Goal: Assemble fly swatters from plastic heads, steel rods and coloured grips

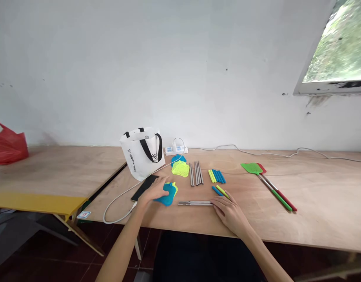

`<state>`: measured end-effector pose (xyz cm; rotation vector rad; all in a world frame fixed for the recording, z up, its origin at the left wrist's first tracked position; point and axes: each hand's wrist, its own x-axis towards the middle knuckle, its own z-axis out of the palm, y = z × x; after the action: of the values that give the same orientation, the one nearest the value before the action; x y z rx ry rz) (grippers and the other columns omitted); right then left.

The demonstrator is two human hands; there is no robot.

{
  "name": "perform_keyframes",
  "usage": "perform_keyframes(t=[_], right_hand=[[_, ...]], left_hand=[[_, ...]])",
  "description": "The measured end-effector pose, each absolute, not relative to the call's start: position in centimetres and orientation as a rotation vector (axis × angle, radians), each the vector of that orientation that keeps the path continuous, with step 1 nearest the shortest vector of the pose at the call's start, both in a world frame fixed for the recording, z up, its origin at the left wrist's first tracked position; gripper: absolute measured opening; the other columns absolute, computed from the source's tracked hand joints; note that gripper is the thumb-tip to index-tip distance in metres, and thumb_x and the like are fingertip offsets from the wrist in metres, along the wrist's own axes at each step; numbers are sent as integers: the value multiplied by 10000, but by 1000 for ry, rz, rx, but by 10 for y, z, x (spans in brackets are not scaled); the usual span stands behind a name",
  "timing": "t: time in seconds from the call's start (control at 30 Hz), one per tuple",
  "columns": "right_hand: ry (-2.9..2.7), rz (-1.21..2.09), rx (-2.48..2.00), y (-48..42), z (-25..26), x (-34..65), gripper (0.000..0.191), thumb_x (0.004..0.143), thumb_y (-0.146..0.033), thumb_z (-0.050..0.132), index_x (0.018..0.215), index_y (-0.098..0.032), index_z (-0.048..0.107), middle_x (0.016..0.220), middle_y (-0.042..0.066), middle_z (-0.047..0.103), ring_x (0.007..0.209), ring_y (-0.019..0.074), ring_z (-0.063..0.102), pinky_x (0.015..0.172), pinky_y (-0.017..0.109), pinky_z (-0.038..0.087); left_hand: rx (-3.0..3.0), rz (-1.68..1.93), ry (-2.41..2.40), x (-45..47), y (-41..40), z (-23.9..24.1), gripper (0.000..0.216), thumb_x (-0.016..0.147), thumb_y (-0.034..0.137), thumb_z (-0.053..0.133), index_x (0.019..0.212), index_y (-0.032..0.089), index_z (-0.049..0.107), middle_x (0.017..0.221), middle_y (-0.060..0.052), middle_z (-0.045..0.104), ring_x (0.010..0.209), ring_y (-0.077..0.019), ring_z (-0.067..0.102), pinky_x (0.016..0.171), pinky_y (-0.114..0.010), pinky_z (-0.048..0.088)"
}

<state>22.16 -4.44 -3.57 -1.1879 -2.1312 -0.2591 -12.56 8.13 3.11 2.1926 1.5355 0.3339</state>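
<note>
My left hand (156,190) lies with fingers apart over the edge of a blue fly swatter head (167,199), thumb touching it. A yellow-green swatter head (176,188) peeks out beneath the blue one. Under the same hand's fingers is a black phone (143,188). My right hand (231,213) rests flat with its fingers over the right ends of thin metal rods (193,203), which lie crosswise near the table's front edge. Just beyond its fingers are a blue handle tube (217,190) and a yellow-green handle tube (222,191).
Farther back lie yellow-green swatter heads (180,169), upright-laid metal tubes (199,173) and several coloured handle tubes (219,176). A green fly swatter (252,168) and a red one (286,199) lie right. A white bag (142,156), power strip (168,150) and white cable (109,207) stand left.
</note>
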Motion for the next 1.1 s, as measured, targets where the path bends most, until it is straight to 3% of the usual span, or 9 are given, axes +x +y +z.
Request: perform_keyframes(t=[0.13, 0.23, 0.3, 0.37, 0.53, 0.83, 0.97, 1.1], right_hand=[[-2121, -268, -1207, -45, -33, 221, 299, 980, -147, 520, 1174, -277, 707, 1106, 17, 769, 1119, 237, 703, 1180, 535, 394], [-2128, -261, -1208, -45, -32, 221, 314, 984, -145, 510, 1186, -285, 706, 1103, 21, 771, 1103, 231, 707, 1177, 529, 386], [-2138, -255, -1202, -46, -31, 221, 332, 993, -151, 500, 1218, -293, 699, 1116, 25, 770, 1094, 224, 708, 1172, 525, 385], [-2153, -253, -1206, -46, -31, 221, 329, 1006, -178, 494, 1243, -294, 691, 1142, 33, 765, 1112, 222, 700, 1171, 523, 377], [-2041, -290, -1358, -43, -34, 227, 297, 1026, -254, 470, 1210, -284, 701, 1261, 43, 723, 1186, 247, 657, 1163, 558, 354], [-1931, -126, -1603, -23, -50, 246, 392, 971, -205, 389, 1127, -253, 745, 1276, 59, 718, 1091, 255, 695, 963, 426, 535], [-1941, 53, -1644, -18, -49, 254, 511, 915, -151, 380, 1309, -293, 672, 1162, 31, 763, 961, 220, 734, 832, 352, 574], [-1907, 40, -1608, -15, -50, 259, 490, 892, -179, 399, 1282, -278, 678, 1251, 31, 727, 1109, 231, 691, 961, 392, 542]], left_hand=[[2321, 639, 1604, -92, 58, 29, 638, 781, 118, 631, 1400, 214, 509, 1451, -132, 539, 1377, -350, 465, 1120, -471, 385], [2281, 898, 1440, -57, 30, 22, 334, 949, 207, 524, 1278, 241, 574, 1292, -77, 629, 1236, -264, 574, 1064, -399, 440], [2311, 813, 1248, -32, 12, 13, 233, 988, 297, 542, 1208, 256, 607, 1212, -51, 645, 1147, -241, 614, 1006, -374, 474], [2409, 694, 1125, -11, 0, 3, 243, 971, 350, 613, 1197, 261, 614, 1202, -48, 627, 1125, -247, 611, 985, -382, 477], [2531, 709, 1098, 6, -5, -11, 143, 1016, 327, 571, 1117, 243, 628, 1139, -45, 612, 1122, -239, 581, 999, -402, 445], [2545, 711, 1054, -5, 6, -14, 134, 1022, 336, 564, 1100, 253, 633, 1127, -31, 622, 1110, -225, 578, 968, -383, 444], [2569, 731, 1143, -8, 8, -17, 158, 1039, 364, 532, 1112, 250, 615, 1125, -35, 617, 1102, -229, 573, 964, -388, 433], [2530, 706, 1200, -5, 9, -16, 123, 1015, 343, 585, 1061, 231, 602, 1108, -36, 619, 1103, -236, 565, 964, -389, 423]])
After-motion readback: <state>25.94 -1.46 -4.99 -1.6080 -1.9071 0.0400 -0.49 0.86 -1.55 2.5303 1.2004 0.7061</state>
